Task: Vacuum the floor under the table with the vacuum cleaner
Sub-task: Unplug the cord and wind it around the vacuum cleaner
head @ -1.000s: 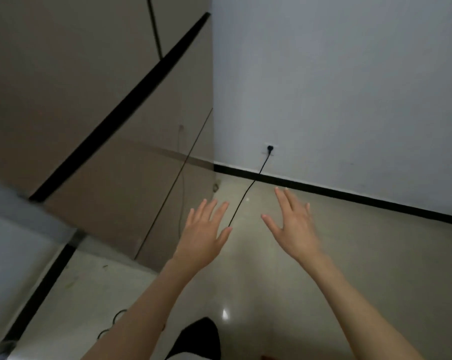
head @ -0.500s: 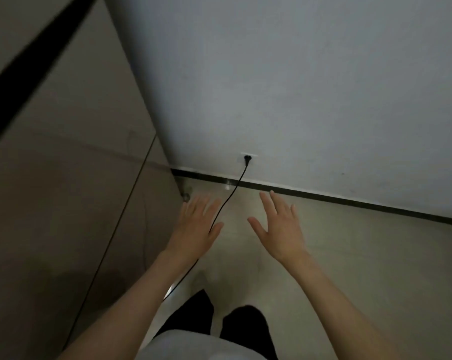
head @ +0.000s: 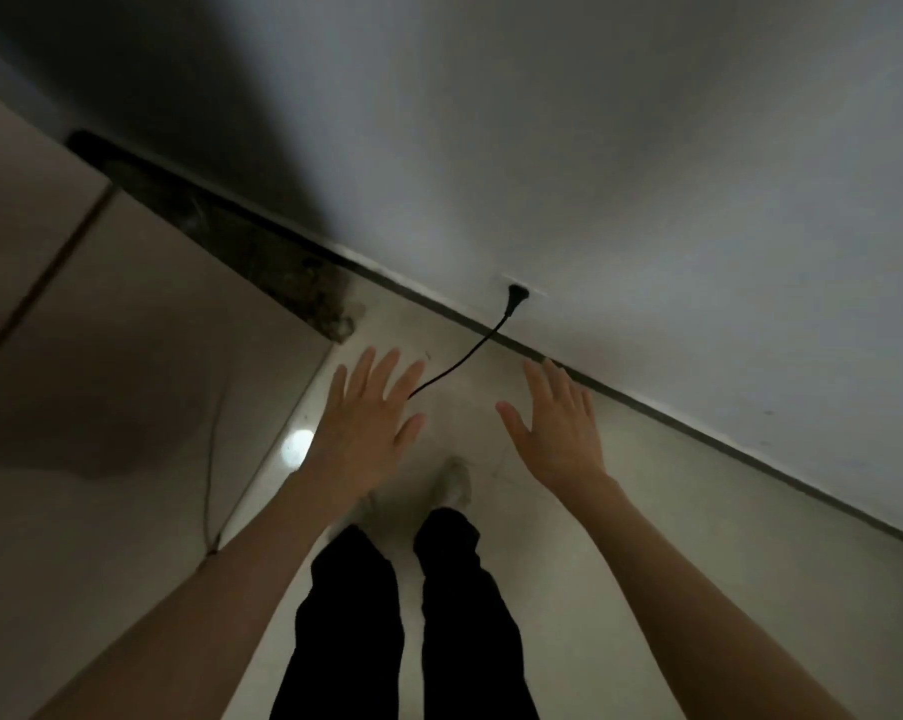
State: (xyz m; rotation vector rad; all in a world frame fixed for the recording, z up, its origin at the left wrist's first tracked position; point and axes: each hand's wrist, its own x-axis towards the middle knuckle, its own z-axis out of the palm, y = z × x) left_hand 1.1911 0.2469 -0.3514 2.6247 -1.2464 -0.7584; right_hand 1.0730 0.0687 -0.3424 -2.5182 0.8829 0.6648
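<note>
Nearest the camera, two legs in black trousers (head: 408, 615) stand on a pale, glossy floor (head: 699, 537), with a light-coloured shoe (head: 454, 483) just visible at the end of the right leg. A second ago the legs barely showed; the view has tipped down and the person has come closer to the wall.

Both bare forearms reach forward from the bottom corners. The left hand (head: 369, 423) and the right hand (head: 556, 428) are held out flat, palms down, fingers straight and spread, holding nothing and touching nothing. They have kept this same pose through the last second.

Just beyond the left hand's fingertips, a thin black power cord (head: 460, 361) rises off the floor to a plug (head: 517, 293) seated in a white wall socket (head: 525, 291) low on a grey-white wall (head: 595, 148), just above a dark skirting strip (head: 699, 423). The socket now sits closer and more central than before. To the left stands a tall beige cabinet (head: 127, 356), its far edge dark against the wall.

The vacuum cleaner itself is not in view, nor is the table. The cord runs back under the left hand and out of sight, so I cannot tell what it belongs to. My judgement is that the person is standing at the plug, either at the very start or very end of the job; no vacuuming is under way here.
</note>
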